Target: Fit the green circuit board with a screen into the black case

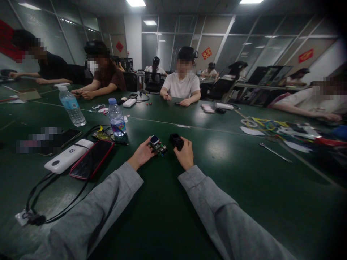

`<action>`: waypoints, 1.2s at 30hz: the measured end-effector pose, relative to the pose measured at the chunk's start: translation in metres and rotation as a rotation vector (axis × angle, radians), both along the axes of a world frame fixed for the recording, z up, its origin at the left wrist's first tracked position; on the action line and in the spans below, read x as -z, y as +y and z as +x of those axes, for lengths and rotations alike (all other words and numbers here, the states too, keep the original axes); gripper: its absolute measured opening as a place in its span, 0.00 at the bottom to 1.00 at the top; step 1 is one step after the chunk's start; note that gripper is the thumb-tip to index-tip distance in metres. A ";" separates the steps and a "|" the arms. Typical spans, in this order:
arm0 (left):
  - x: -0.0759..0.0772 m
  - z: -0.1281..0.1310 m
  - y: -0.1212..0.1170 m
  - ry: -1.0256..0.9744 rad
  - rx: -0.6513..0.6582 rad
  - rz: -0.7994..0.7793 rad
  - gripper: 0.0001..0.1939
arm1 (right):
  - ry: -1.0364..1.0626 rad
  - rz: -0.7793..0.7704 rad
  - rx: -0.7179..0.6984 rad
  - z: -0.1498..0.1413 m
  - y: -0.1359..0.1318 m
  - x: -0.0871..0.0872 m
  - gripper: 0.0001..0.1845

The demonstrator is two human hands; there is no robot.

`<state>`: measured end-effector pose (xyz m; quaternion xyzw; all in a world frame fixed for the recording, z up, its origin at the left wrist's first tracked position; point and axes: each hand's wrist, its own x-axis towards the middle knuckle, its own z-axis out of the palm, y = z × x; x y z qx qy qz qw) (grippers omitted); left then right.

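Note:
Over the dark green table (217, 180), my left hand (142, 153) grips a small green circuit board (160, 148) with a little screen on its upper end. The thumb and fingers close on its left edge. My right hand (185, 153) holds a black plastic case (176, 141), boxy and about palm-sized, with the fingers wrapped along its right side. Board and case are apart, with a narrow gap between them. Whatever lies inside the case is too dark to make out.
To the left are a white power bank (69, 155), a red-edged phone (92, 159), black cords and two water bottles, one blue-capped (117, 117). Rightward lie a wrench (275, 152) and a heap of cables (282, 126). A person in a white shirt (181, 85) sits opposite; others sit around.

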<state>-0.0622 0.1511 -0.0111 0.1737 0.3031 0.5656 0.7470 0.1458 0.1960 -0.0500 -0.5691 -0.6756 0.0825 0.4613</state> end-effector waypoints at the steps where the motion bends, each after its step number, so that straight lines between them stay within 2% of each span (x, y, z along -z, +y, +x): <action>1: 0.000 0.000 0.000 0.001 0.001 0.002 0.14 | 0.010 0.014 -0.005 0.000 0.000 0.000 0.28; 6: 0.001 0.000 0.001 0.020 0.003 0.001 0.14 | 0.136 0.138 -0.038 -0.003 -0.004 -0.009 0.26; 14: 0.003 0.000 0.003 0.020 0.006 0.014 0.12 | 0.203 0.251 -0.266 -0.021 -0.035 -0.031 0.26; 20: 0.004 -0.001 0.002 0.023 -0.003 -0.027 0.11 | 0.152 0.243 -0.396 -0.032 -0.049 -0.034 0.26; 28: -0.001 0.000 0.001 0.012 -0.035 -0.067 0.16 | 0.127 0.222 -0.443 -0.034 -0.050 -0.033 0.25; 36: 0.002 -0.001 0.002 0.003 -0.030 -0.058 0.18 | 0.110 0.207 -0.483 -0.035 -0.050 -0.033 0.25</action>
